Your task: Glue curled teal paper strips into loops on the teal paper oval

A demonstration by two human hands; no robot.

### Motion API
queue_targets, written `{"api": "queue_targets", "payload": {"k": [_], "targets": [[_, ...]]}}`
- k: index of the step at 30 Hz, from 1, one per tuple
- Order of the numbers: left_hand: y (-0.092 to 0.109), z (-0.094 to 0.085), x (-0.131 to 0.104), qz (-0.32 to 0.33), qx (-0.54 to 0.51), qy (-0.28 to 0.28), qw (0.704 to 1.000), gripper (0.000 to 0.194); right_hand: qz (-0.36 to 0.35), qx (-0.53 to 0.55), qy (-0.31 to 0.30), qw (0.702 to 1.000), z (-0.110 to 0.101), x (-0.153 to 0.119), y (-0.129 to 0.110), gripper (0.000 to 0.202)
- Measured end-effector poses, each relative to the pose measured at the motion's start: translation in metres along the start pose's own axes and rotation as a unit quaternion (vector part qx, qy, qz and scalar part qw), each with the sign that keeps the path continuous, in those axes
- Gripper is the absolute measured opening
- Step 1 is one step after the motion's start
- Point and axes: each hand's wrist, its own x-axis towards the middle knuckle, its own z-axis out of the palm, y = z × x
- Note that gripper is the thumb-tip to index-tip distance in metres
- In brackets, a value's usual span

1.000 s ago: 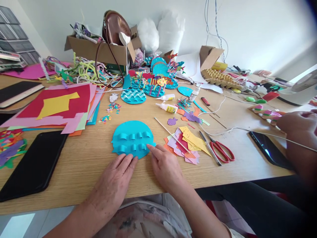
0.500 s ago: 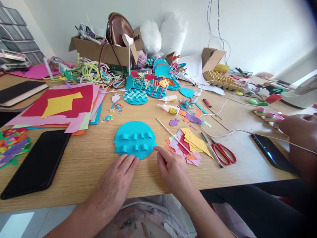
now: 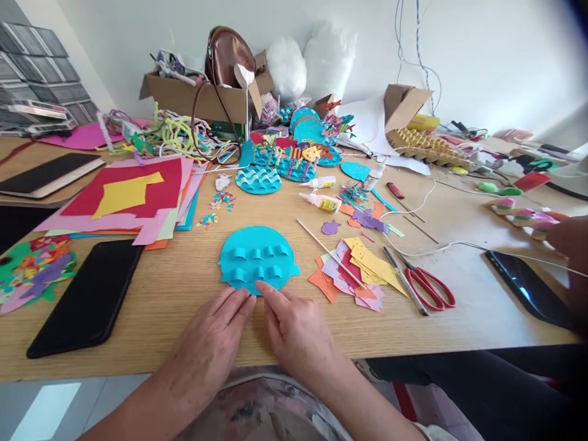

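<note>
A blue paper disc [image 3: 257,236] lies flat on the table in front of me. Two rows of small curled blue strips stand up from it like loops, and short strip ends stick out past its sides. Fingers of my left hand [image 3: 209,334] rest stretched out on the disc's lower edge; that hand is open. My right hand [image 3: 298,321] has its index finger extended, its tip touching the disc near the bottom row of loops. The other fingers of that hand curl underneath, partly hidden, and I see nothing held there.
Paper scraps [image 3: 351,269], a wooden stick [image 3: 328,251], a pen [image 3: 404,282] and red-handled scissors [image 3: 429,288] lie to the right. Glue bottles [image 3: 321,202] are farther back. A black tablet [image 3: 89,294] lies left. Another person's hand [image 3: 563,245] is at far right.
My right hand has moved left, from the disc's right edge to its lower middle. My left hand stays at the lower edge. The view has shifted slightly left.
</note>
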Motion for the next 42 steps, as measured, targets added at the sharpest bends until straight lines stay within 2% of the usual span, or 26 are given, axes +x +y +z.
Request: {"api": "queue_targets", "payload": {"k": [6,14,24,28,31,36,42], "targets": [[-0.002,-0.004,-0.002,0.022,-0.005,-0.029,0.999,0.039,0.012,-0.106,-0.071,0.992,0.002,0.014,-0.013,0.042],[-0.003,0.000,-0.002,0.011,-0.011,-0.009,1.000,0.036,0.017,-0.136,-0.107,0.985,0.005,0.022,-0.013,0.038],[-0.003,0.003,-0.002,0.010,-0.014,0.001,1.000,0.036,0.021,-0.139,-0.103,0.985,0.009,0.024,-0.013,0.040],[-0.002,-0.002,-0.003,-0.004,-0.037,-0.005,0.999,0.038,0.025,-0.141,-0.106,0.984,0.008,0.024,-0.012,0.039],[-0.009,-0.011,-0.002,-0.013,-0.043,-0.009,0.999,0.039,0.019,-0.132,-0.097,0.986,0.006,0.022,-0.011,0.044],[-0.035,-0.025,0.002,-0.030,-0.020,-0.002,0.999,0.037,0.008,-0.109,-0.089,0.990,0.004,0.015,-0.010,0.049],[-0.057,-0.021,0.004,0.001,-0.001,-0.047,0.999,0.043,-0.030,-0.112,-0.076,0.990,0.008,0.009,-0.011,0.045]]}}
